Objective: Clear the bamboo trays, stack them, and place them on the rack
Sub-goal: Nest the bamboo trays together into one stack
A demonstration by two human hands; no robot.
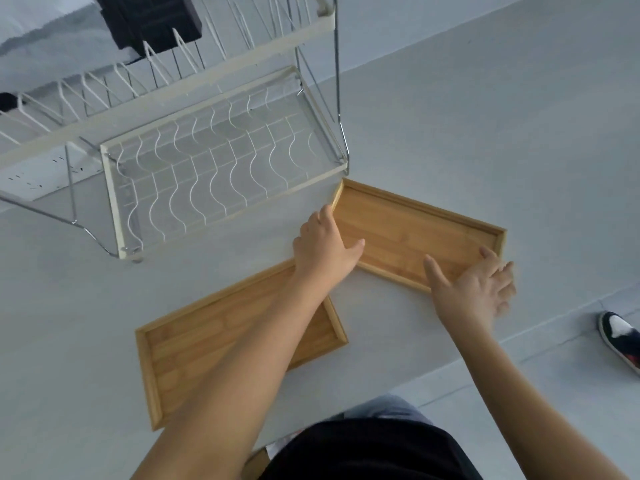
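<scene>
Nearest us, an empty bamboo tray (194, 344) lies on the counter (450, 133). Beyond it, our left hand (323, 245) and right hand (474, 289), fingers spread, touch a second tray (408, 230) beside the rack (221, 161).

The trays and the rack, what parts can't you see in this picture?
- Near tray, head view: its middle and far corner are hidden under the left forearm.
- Far tray: the left hand and right hand cover its two ends.
- Rack: its upper tier is cut off by the top edge.
- Dark object on the rack: cut off, so unidentifiable.
</scene>
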